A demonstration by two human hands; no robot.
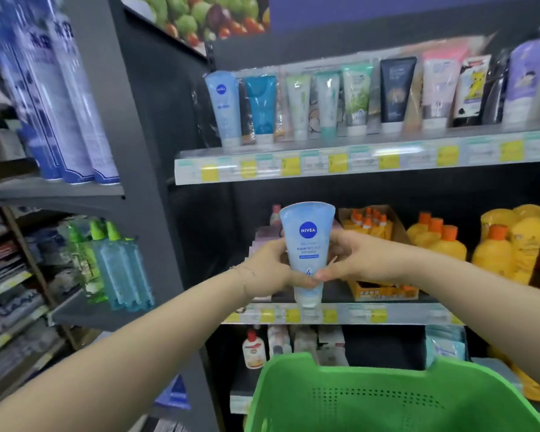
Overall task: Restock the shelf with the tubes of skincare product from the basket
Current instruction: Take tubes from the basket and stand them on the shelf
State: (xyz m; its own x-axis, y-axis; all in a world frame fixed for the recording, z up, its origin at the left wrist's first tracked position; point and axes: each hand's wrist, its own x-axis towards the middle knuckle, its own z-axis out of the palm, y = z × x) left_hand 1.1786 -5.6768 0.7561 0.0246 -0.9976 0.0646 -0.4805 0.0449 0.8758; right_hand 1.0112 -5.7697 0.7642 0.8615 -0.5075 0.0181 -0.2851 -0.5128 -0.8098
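Two hands hold one pale blue tube [306,254] upright, cap down, above the green basket [387,397]. Left hand [270,269] and right hand [353,260] both pinch its lower half, fingers curled around it, below the top shelf [365,163].

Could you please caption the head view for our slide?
Both hands, left hand and right hand, hold a light-blue tube above the green basket, facing stocked shelves.

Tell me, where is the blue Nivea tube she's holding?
The Nivea tube is mid-picture, between both hands, above the green basket.
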